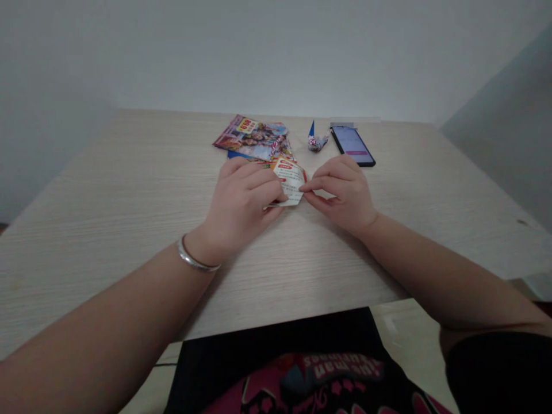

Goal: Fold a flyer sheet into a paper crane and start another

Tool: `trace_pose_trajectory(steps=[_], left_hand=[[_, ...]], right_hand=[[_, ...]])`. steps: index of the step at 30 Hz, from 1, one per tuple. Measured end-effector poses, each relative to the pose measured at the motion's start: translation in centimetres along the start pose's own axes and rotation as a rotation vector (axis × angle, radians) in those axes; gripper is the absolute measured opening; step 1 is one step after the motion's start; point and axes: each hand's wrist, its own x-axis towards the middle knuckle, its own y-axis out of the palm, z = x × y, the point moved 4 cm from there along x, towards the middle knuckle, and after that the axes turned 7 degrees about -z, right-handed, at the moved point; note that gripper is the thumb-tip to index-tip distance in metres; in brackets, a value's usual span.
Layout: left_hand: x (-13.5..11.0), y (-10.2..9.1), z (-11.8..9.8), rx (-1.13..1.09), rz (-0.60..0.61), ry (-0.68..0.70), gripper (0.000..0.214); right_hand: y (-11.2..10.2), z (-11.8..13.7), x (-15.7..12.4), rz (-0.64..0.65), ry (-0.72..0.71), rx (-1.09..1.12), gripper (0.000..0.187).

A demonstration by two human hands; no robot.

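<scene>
Head view, read from my remote station, left to right: I see a pale wood-grain table (129, 195) running across the view, and a silver bracelet (194, 257) around the left wrist. The left hand (245, 195) is curled over the left part of a piece of paper (291, 181), thumb below and fingers bent, gripping it; those fingers hide that part from me. Just beyond this hand lie glossy flyers (254, 140), overlapping, with a busy colour picture and a pale price box on the top one. The paper itself is between the two hands, above the near-middle of the table. Its visible face is white, with lines of small dark print too fine for me to read and rounded red labels, the largest near the top. Orange shows at its upper edge and red along the upper right; I cannot tell whether these are folds or print. Beyond it stands a small folded paper figure (317, 142) with a blue point rising on its left and a patterned body. The right hand (340, 192) pinches the paper's right edge between thumb and fingertips. Behind that hand lies a phone (353, 145), screen lit.
</scene>
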Motion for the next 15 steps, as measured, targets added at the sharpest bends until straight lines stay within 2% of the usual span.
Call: trace_pose_trajectory(steps=[4,11,15], left_hand=[[0.04,0.03,0.01,0.01,0.035,-0.006,0.016],[-0.06,0.44,0.4,-0.029,0.097,-0.15,0.019],[-0.05,0.37,0.44,-0.069,0.083,-0.154,0.018]], right_hand=[[0.07,-0.12,-0.05,-0.004,0.011,0.005,0.01],[-0.1,-0.2,0.07,-0.045,-0.031,-0.004,0.009],[-0.1,-0.53,0.11,-0.019,0.029,-0.005,0.008]])
